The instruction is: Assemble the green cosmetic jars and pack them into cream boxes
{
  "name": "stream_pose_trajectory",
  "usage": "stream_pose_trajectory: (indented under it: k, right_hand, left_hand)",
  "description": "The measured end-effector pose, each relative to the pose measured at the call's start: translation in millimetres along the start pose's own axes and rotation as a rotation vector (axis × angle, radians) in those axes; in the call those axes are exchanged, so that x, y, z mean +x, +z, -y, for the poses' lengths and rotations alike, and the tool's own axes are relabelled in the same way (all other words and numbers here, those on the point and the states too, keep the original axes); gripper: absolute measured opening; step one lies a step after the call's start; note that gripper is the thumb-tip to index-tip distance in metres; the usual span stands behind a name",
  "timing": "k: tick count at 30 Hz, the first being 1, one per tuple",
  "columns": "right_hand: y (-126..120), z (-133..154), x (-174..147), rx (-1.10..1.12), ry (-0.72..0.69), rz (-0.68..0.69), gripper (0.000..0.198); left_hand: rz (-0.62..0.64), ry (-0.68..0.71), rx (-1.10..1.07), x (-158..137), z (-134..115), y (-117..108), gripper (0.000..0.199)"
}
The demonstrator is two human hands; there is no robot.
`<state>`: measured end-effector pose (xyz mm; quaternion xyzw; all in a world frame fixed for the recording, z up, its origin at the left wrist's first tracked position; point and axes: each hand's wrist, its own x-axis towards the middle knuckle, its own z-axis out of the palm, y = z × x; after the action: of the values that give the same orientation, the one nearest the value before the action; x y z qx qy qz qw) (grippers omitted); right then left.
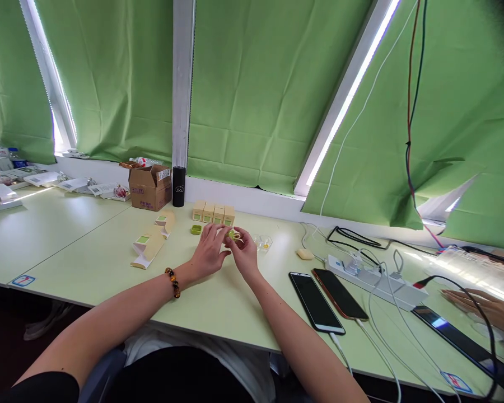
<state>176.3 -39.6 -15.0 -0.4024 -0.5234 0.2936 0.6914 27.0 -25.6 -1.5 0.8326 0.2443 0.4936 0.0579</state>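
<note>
My right hand (244, 253) pinches a small yellow-green item with a pale loop (234, 235) above the table; its exact kind is too small to make out. My left hand (210, 249), wearing a beaded bracelet (173, 282) at the wrist, reaches in from the left. Its fingers stretch toward the same item and their tips meet it, while the thumb stands apart below. Just left of the hands lies a small green case (196, 229). Behind them several small tan boxes (213, 212) stand in a row. Beyond my right hand sits a clear plastic container (262, 242).
Unfolded tan packaging (148, 246) lies at the left. Farther back stand a cardboard carton (150, 187) and a black tumbler (178, 187). To the right are two phones (316, 302), a white power strip (376, 282) with cables, and another person's hand (483, 308).
</note>
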Motion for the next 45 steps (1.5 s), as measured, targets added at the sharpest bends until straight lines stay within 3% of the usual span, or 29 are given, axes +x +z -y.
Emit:
stream_pose_trajectory:
  k: [5, 8, 11, 14, 18, 21, 24, 27, 30, 31, 33, 37, 41, 45]
  right_hand:
    - [3, 2, -6, -0.092, -0.048, 0.051, 0.056]
    - [0, 3, -4, -0.031, -0.061, 0.077, 0.045]
    - [-14, 1, 6, -0.107, -0.042, 0.001, 0.036]
    - [-38, -3, 21, -0.532, -0.058, -0.146, 0.027]
    - [-72, -11, 35, -1.131, -0.06, -0.233, 0.039]
    - [-84, -19, 37, -1.341, -0.021, -0.189, 0.042]
    - [-84, -25, 36, -1.394, -0.004, -0.132, 0.035]
    - [-78, -23, 36, -1.29, -0.026, -0.13, 0.027]
    - [-70, -12, 39, -0.898, 0.037, -0.155, 0.02]
    - [-66, -8, 39, -0.723, 0.099, -0.132, 0.019]
    - [-59, 0, 38, -0.577, 0.15, -0.075, 0.021]
    - [-44, 12, 29, -0.379, 0.17, 0.041, 0.026]
    - [-33, 19, 17, 0.201, 0.217, 0.266, 0.029]
    - [-28, 17, 11, 0.467, 0.225, 0.339, 0.036]
  left_hand:
    - [-0.035, -0.037, 0.0, 3, 3, 3, 0.041]
    - [-0.113, -0.165, -0.121, 5, 13, 6, 0.037]
    - [-0.168, -0.358, -0.306, 6, 27, 12, 0.039]
    - [-0.191, -0.532, -0.555, 7, 41, 19, 0.045]
    - [-0.226, -0.628, -0.773, 7, 48, 24, 0.049]
    - [-0.251, -0.646, -0.795, 7, 46, 24, 0.047]
    - [-0.268, -0.662, -0.802, 7, 44, 22, 0.047]
    - [-0.283, -0.677, -0.81, 8, 44, 21, 0.048]
    - [-0.32, -0.705, -0.83, 9, 45, 20, 0.047]
    - [-0.337, -0.718, -0.84, 10, 45, 20, 0.046]
    - [-0.369, -0.745, -0.855, 11, 45, 20, 0.045]
    - [-0.394, -0.762, -0.887, 12, 44, 18, 0.044]
    - [-0.396, -0.735, -0.938, 13, 41, 15, 0.044]
    - [-0.395, -0.727, -0.941, 13, 38, 13, 0.047]
